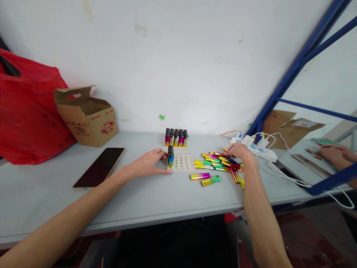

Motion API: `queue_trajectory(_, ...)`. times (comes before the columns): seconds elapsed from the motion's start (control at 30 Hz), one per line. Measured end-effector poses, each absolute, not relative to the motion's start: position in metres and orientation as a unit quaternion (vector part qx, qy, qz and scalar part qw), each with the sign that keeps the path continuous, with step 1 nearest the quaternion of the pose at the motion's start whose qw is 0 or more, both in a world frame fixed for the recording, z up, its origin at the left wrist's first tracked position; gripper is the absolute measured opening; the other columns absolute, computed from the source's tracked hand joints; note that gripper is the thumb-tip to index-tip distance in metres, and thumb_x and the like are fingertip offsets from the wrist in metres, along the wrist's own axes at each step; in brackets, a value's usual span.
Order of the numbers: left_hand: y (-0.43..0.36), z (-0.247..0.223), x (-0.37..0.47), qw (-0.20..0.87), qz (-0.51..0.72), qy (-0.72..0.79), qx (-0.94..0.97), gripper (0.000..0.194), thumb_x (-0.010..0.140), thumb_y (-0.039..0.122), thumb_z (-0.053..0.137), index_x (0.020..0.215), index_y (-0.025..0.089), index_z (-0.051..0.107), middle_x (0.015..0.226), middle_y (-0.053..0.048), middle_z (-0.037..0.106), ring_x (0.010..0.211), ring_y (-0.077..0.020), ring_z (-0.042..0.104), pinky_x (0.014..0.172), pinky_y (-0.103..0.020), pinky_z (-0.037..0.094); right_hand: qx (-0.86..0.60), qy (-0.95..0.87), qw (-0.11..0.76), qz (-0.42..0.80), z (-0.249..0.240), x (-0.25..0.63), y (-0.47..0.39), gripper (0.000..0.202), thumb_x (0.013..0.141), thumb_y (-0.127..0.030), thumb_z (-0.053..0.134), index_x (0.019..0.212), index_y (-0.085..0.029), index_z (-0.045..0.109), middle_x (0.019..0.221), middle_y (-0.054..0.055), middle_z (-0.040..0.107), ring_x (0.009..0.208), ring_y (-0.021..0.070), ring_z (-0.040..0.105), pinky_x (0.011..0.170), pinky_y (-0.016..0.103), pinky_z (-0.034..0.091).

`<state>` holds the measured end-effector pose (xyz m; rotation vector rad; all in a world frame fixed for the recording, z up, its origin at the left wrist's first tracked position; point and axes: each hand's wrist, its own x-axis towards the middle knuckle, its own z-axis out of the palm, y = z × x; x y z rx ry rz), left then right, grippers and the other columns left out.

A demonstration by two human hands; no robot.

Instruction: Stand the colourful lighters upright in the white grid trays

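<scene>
My left hand point(150, 163) grips the left end of a white tray point(182, 168) with rows of round holes, thumb by its near corner and fingers at its far side. A short row of lighters point(170, 158) with black tops stands upright in the tray's left end. My right hand point(241, 152) is at the far side of a loose pile of shiny lighters point(214, 160), fingers closed at a yellow-red lighter point(225, 149); its fingertips are partly hidden. Nearer the front edge lie a yellow-purple lighter point(200, 176) and a yellow-green lighter point(211, 181).
Behind the tray stands a block of upright lighters point(176, 138). A phone point(99, 167), a cardboard box point(87, 119) and a red bag point(30, 111) are at left. A power strip point(260, 152) with cables and a blue frame point(295, 70) are at right, beyond which another person's hands point(336, 154) show.
</scene>
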<state>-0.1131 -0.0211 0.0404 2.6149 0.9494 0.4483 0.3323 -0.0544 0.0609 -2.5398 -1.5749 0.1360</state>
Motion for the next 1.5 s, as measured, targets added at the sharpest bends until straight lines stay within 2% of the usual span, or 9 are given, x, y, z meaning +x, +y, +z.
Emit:
queue_trajectory(0.27, -0.021, 0.041, -0.112, 0.156, 0.159, 0.328, 0.918, 0.068, 0.078, 0.075, 0.074, 0.115, 0.018, 0.066, 0.111, -0.011, 0.069, 0.106, -0.0334, 0.067, 0.097, -0.042, 0.052, -0.847, -0.519, 0.116, 0.018, 0.056, 0.328, -0.049, 0.013, 0.068, -0.025, 0.087, 0.072, -0.018, 0.077, 0.069, 0.008, 0.075, 0.071, 0.0232, 0.071, 0.063, 0.029, 0.050)
queue_trajectory(0.4, -0.024, 0.043, -0.112, 0.157, 0.159, 0.330, 0.917, 0.067, 0.078, 0.074, 0.074, 0.114, 0.018, 0.067, 0.112, -0.011, 0.069, 0.106, -0.0336, 0.067, 0.097, -0.042, 0.052, -0.829, -0.535, 0.165, -0.009, 0.058, 0.322, -0.046, 0.004, 0.080, -0.020, 0.076, 0.080, -0.017, 0.078, 0.086, 0.012, 0.079, 0.085, 0.0247, 0.073, 0.076, 0.031, 0.052)
queue_trajectory(0.5, -0.026, 0.044, -0.113, 0.162, 0.163, 0.333, 0.915, 0.067, 0.078, 0.073, 0.074, 0.115, 0.018, 0.066, 0.112, -0.011, 0.069, 0.106, -0.0336, 0.067, 0.097, -0.042, 0.052, -0.765, -0.540, 0.349, 0.018, 0.062, 0.306, -0.041, 0.022, 0.085, -0.027, 0.070, 0.102, -0.014, 0.076, 0.095, 0.011, 0.079, 0.082, 0.0214, 0.072, 0.079, 0.033, 0.053)
queue_trajectory(0.6, -0.026, 0.045, -0.113, 0.164, 0.160, 0.335, 0.914, 0.067, 0.077, 0.073, 0.075, 0.114, 0.019, 0.065, 0.112, -0.011, 0.069, 0.106, -0.0334, 0.067, 0.097, -0.042, 0.052, -0.629, -0.506, 0.568, 0.160, 0.067, 0.276, -0.038, 0.044, 0.076, -0.043, 0.078, 0.111, -0.017, 0.072, 0.104, 0.010, 0.077, 0.083, 0.0201, 0.071, 0.071, 0.030, 0.053)
queue_trajectory(0.7, -0.026, 0.045, -0.112, 0.162, 0.155, 0.338, 0.914, 0.064, 0.078, 0.073, 0.074, 0.111, 0.019, 0.065, 0.111, -0.011, 0.068, 0.104, -0.0330, 0.066, 0.094, -0.042, 0.052, -0.497, -0.483, 0.645, 0.322, 0.071, 0.236, -0.041, 0.048, 0.071, -0.053, 0.084, 0.106, -0.023, 0.071, 0.112, 0.007, 0.075, 0.101, 0.0200, 0.069, 0.075, 0.027, 0.053)
queue_trajectory(0.9, -0.028, 0.045, -0.112, 0.151, 0.156, 0.332, 0.918, 0.063, 0.078, 0.073, 0.074, 0.110, 0.020, 0.064, 0.110, -0.011, 0.068, 0.105, -0.0330, 0.066, 0.093, -0.041, 0.052, -0.367, -0.500, 0.588, 0.519, 0.073, 0.163, -0.059, 0.047, 0.078, -0.062, 0.081, 0.101, -0.026, 0.060, 0.090, 0.001, 0.070, 0.081, 0.0174, 0.066, 0.072, 0.031, 0.054)
queue_trajectory(1.03, -0.029, 0.044, -0.113, 0.152, 0.163, 0.329, 0.918, 0.064, 0.079, 0.074, 0.074, 0.113, 0.020, 0.064, 0.112, -0.010, 0.068, 0.105, -0.0324, 0.066, 0.094, -0.040, 0.052, -0.375, -0.537, 0.524, 0.544, 0.065, 0.135, -0.068, 0.050, 0.082, -0.068, 0.074, 0.101, -0.027, 0.054, 0.064, -0.010, 0.042, 0.049, 0.0084, 0.034, 0.047, 0.021, 0.032)
queue_trajectory(1.23, -0.028, 0.044, -0.112, 0.152, 0.164, 0.323, 0.920, 0.063, 0.080, 0.072, 0.075, 0.112, 0.019, 0.065, 0.109, -0.010, 0.067, 0.104, -0.0326, 0.066, 0.095, -0.041, 0.052, -0.443, -0.545, 0.502, 0.504, 0.052, 0.113, -0.075, 0.067, 0.083, -0.087, 0.054, 0.067, -0.023, 0.046, 0.056, -0.008, 0.025, 0.047, 0.0086, 0.019, 0.046, 0.026, 0.013)
queue_trajectory(1.5, -0.028, 0.044, -0.112, 0.149, 0.164, 0.325, 0.919, 0.066, 0.079, 0.074, 0.074, 0.113, 0.019, 0.065, 0.108, -0.010, 0.067, 0.103, -0.0320, 0.066, 0.093, -0.041, 0.051, -0.448, -0.513, 0.499, 0.537, 0.053, 0.113, -0.074, 0.060, 0.084, -0.077, 0.053, 0.060, -0.024, 0.039, 0.053, -0.008, 0.024, 0.048, 0.0090, 0.014, 0.047, 0.027, 0.012)
